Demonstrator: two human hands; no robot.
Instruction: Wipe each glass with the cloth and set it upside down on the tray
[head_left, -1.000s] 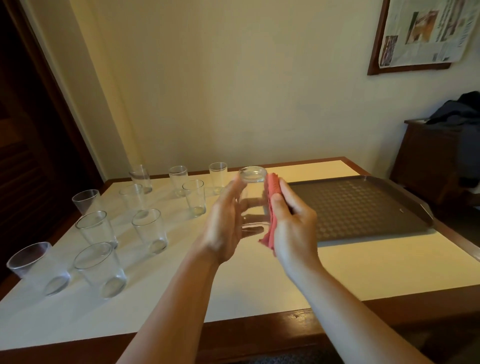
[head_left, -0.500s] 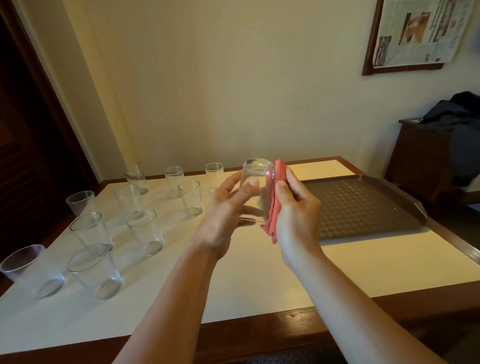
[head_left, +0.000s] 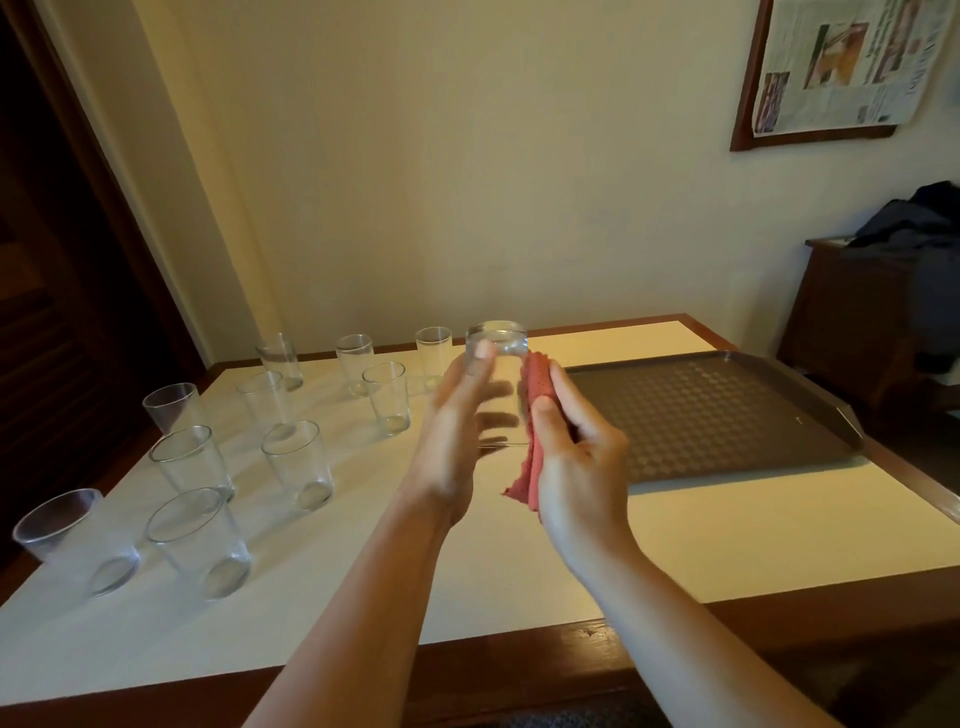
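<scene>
My left hand (head_left: 457, 431) holds a clear glass (head_left: 497, 364) upside down in the air above the table, base up, fingers wrapped round its far side. My right hand (head_left: 571, 457) grips a red cloth (head_left: 535, 431) and presses it against the glass's right wall. The dark grey tray (head_left: 727, 415) lies on the table to the right with nothing on it. Several more clear glasses stand upright on the left half of the table, among them one nearest the hands (head_left: 387, 397) and one at the front (head_left: 200, 540).
The white-topped table (head_left: 519, 561) has a brown wooden rim. A dark wooden cabinet (head_left: 857, 322) with dark clothing on it stands right of the table. A framed newspaper (head_left: 841, 62) hangs on the wall. A dark doorway lies to the left.
The glass has turned in my left hand, whose fingers have shifted on it. My right hand with the cloth has slid slightly down along the glass's side. The camera moved a little.
</scene>
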